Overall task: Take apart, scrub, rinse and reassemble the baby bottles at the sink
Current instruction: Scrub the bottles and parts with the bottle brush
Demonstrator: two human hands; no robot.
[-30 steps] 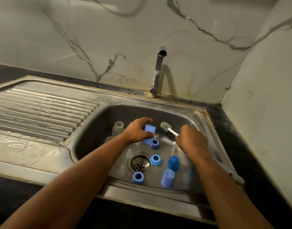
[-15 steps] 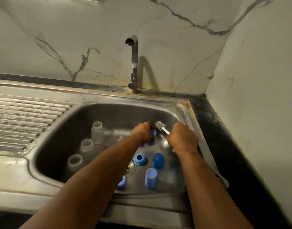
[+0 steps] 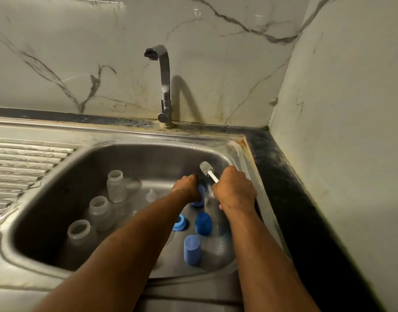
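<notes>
Both hands are down in the steel sink. My left hand grips a light blue bottle cap, mostly hidden by the fingers. My right hand holds the white handle of a small bottle brush, its grey bristle head pointing up and away. Three clear open bottles stand along the sink's left side: back, middle, front. A clear teat sits near the back bottle. A blue ring, a dark blue cap and a light blue cap lie on the sink floor.
The tap rises behind the sink, its spout over the basin, with no water running. A ribbed, wet draining board lies to the left. A dark counter strip and a marble side wall close in on the right.
The view has shifted left and closer, so the three bottles show fully. Both hands have stayed at the back right of the sink, the left gripping the cap, the right the brush.
</notes>
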